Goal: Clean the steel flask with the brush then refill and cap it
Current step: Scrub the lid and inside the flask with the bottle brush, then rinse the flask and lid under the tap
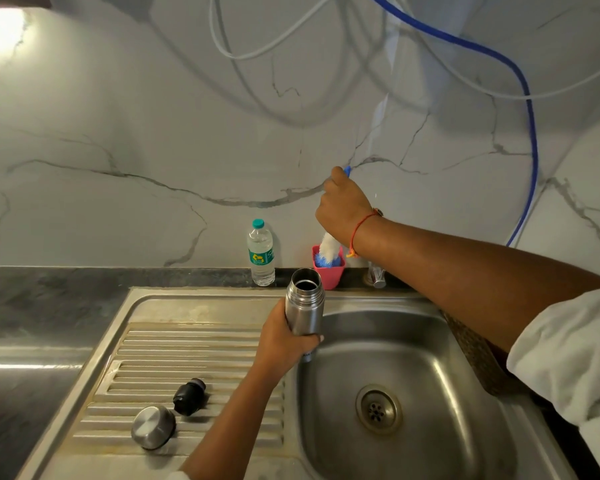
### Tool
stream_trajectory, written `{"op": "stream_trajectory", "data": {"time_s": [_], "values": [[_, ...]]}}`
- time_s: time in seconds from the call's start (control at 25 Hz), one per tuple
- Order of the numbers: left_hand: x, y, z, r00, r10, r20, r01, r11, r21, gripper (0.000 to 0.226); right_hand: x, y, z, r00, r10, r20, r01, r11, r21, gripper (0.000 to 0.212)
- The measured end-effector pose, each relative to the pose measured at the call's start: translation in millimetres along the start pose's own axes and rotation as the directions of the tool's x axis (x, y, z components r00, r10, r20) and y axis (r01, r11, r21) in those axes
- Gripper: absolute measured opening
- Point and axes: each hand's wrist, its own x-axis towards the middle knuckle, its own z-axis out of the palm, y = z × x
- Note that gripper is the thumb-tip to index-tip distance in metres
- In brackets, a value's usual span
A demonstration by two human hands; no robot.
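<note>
My left hand (280, 341) grips the open steel flask (304, 306) upright over the left rim of the sink basin (430, 368). My right hand (343, 206) holds the blue handle of the bottle brush (329, 250), whose white and blue bristle head sits in a pink cup (329, 273) by the wall. The steel outer cap (153, 427) and the black inner stopper (189, 396) lie on the ribbed drainboard (187, 344).
A plastic water bottle (260, 256) with a teal cap stands at the wall, left of the pink cup. A tap base (376, 275) sits behind the basin. A blue hose (530, 140) and white cables hang along the marble wall. Dark countertop (32, 306) extends left.
</note>
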Motion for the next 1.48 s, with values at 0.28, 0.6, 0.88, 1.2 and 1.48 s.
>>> {"op": "stream_trajectory", "data": {"time_s": [0.28,0.6,0.88,1.2,1.48], "values": [[-9.9,10.2,4.8,1.0,0.003,0.009,-0.003,1.0,-0.01,0.073,-10.3,3.1,13.4,0.983,0.067,-0.171,-0.057,0.997,0.059,0.019],[-24.0,19.6,14.7,0.999,-0.007,0.051,0.009,0.999,-0.031,0.074,-41.4,-4.9,17.2,0.92,0.162,-0.356,-0.025,0.933,0.36,0.018],[-46.4,19.0,39.8,0.992,-0.033,0.118,0.044,0.995,-0.094,0.071,-126.9,-44.2,7.3,0.945,0.324,-0.045,-0.005,0.153,0.988,0.016],[-62.4,25.1,99.1,0.942,-0.238,0.238,0.279,0.947,-0.159,0.07,-191.9,-114.0,81.4,0.795,0.23,0.562,-0.348,-0.586,0.732,0.009],[-52.6,44.1,130.4,0.876,-0.372,0.309,0.45,0.86,-0.241,0.054,-160.5,-118.9,146.5,0.762,0.077,0.643,-0.453,-0.645,0.615,0.022]]}}
